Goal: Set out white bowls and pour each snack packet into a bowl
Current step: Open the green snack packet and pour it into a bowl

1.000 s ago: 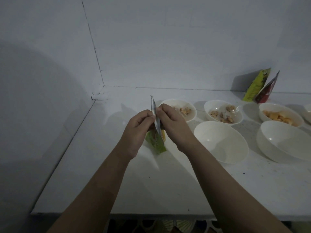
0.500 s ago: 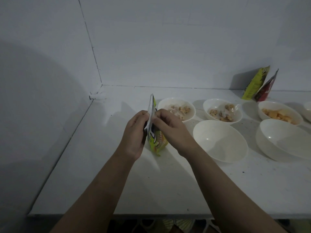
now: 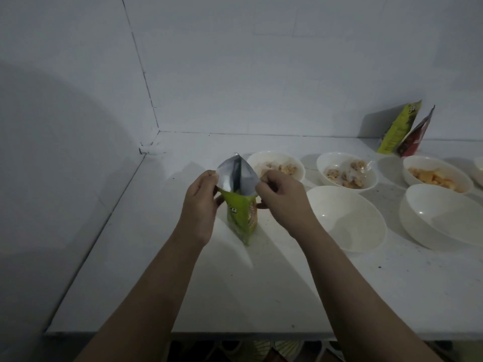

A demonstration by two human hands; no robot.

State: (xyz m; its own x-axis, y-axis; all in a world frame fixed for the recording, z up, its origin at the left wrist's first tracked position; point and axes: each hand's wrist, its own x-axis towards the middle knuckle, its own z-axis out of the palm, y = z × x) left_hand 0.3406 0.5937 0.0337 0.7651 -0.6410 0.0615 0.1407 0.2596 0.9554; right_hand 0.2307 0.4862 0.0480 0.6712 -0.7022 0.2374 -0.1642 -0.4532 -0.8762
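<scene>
White table [image 3: 261, 296] set in a dim corner of pale tiled walls [image 3: 235, 61], where left hand [image 3: 200, 205] and right hand [image 3: 281, 198] fingers pinch a green snack packet [image 3: 241, 218] open, upright just left of an empty white bowl [image 3: 345, 218].

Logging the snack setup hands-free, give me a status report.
Left hand and right hand pinch green packet, mouth open. Empty bowl just right of it. Nothing in the way.
</scene>
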